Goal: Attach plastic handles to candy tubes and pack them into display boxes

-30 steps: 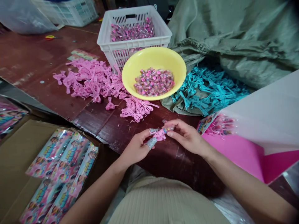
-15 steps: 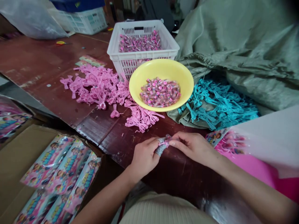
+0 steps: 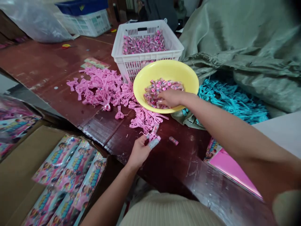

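- Pink plastic bow piece (image 3: 153, 137): long axis tilted, far end pointing up and toward the right of view, at the pile.
- Clear capsule (image 3: 155, 128) appears to sit at its far end; partly hidden.
- Piece lies over the dark red wooden table (image 3: 47, 62), just below the pile of pink plastic bows (image 3: 105, 91).
- Left hand (image 3: 139, 152): narrow pinch holding the piece, forearm angled up from the table edge.
- Silver-grey finger wrap (image 3: 154, 143) sits at the fingers, touching the piece.
- Right hand (image 3: 171, 98): arm stretched far forward, fingers loosely open, resting on pink-capped capsules (image 3: 152, 94) in the yellow plastic bowl (image 3: 166, 70); no grip visible.
- Loose pink capsule (image 3: 173, 140) lies on the table, near the piece.
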`<control>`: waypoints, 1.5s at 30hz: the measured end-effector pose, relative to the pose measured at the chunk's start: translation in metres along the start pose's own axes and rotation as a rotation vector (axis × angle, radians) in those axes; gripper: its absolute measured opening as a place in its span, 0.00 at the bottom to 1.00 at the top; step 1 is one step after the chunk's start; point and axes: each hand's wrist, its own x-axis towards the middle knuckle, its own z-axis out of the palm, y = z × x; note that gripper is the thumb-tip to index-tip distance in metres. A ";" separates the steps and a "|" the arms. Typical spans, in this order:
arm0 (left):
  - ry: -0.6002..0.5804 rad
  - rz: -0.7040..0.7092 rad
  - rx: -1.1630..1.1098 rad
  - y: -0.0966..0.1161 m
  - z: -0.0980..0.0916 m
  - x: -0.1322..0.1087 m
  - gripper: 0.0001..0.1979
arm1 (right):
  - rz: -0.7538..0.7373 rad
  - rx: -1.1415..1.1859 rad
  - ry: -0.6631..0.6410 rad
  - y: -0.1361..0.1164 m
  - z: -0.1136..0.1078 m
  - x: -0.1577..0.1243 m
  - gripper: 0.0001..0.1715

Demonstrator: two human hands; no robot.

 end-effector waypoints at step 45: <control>-1.062 -0.330 0.327 -0.004 0.135 -0.039 0.18 | -0.032 0.336 0.148 -0.014 -0.022 -0.376 0.18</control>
